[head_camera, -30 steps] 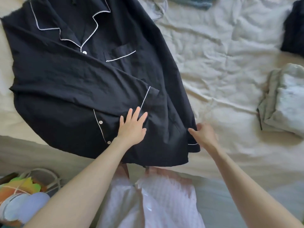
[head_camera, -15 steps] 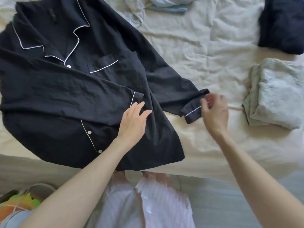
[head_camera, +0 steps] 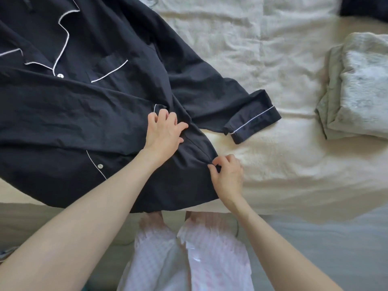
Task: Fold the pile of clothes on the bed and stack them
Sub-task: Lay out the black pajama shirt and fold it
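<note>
A dark navy pyjama shirt (head_camera: 63, 127) with white piping lies spread over the left half of the cream bed (head_camera: 262, 59). One sleeve is folded across its front; the other sleeve (head_camera: 241, 110) stretches out to the right, cuff flat on the sheet. My left hand (head_camera: 163, 131) rests on the shirt's middle, fingers bent into the cloth near the folded sleeve's cuff. My right hand (head_camera: 226, 175) pinches the shirt's right side edge near the hem. A folded pale grey-green garment (head_camera: 357, 91) lies at the right.
A dark folded garment (head_camera: 365, 7) sits at the far right top corner. The bed's near edge runs across the lower frame, with grey floor (head_camera: 325, 238) below. My legs in pale pink trousers (head_camera: 189, 259) stand against the bed.
My right hand let go of the right sleeve's cuff, left it lying out to the right, and came back to pinch the shirt's side edge. My left hand's fingers curled into the cloth.
</note>
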Demonstrator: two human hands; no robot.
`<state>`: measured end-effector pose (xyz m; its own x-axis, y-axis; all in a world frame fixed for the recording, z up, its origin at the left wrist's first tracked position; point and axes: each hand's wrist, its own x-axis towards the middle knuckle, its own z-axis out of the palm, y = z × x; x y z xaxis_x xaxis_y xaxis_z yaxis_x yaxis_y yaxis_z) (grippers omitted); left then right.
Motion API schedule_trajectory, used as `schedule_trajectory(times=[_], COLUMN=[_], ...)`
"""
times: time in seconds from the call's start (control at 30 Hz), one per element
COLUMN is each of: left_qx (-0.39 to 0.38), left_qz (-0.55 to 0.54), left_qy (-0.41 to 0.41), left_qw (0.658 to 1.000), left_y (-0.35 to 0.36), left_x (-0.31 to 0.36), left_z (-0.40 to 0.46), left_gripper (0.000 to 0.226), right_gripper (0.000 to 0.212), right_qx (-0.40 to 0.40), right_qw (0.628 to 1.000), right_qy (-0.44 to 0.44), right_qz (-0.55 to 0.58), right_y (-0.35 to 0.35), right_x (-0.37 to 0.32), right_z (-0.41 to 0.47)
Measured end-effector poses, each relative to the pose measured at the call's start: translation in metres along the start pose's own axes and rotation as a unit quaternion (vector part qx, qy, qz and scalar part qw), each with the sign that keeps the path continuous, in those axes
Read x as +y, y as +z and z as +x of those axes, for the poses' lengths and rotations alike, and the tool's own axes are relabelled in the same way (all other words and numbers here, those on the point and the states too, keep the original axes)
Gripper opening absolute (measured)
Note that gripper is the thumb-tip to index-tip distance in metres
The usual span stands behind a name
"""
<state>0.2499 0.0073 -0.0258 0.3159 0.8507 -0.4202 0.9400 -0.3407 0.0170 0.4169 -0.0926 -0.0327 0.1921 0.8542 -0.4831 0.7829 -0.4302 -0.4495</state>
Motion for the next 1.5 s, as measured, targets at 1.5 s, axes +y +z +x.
schedule_trajectory(times=[1.5], left_qx=[-0.110], left_qz=[-0.223], left_qy=[0.002], left_qw=[0.969], left_y=[0.015], left_x=[0.070], left_z=[-0.034], left_gripper=[0.047], right_gripper=[0.039], right_qx=[0.042], right_qw=[0.974], right_qy=[0.168], right_qz=[0.146], right_y=[-0.068], right_x=[0.039], right_z=[0.039])
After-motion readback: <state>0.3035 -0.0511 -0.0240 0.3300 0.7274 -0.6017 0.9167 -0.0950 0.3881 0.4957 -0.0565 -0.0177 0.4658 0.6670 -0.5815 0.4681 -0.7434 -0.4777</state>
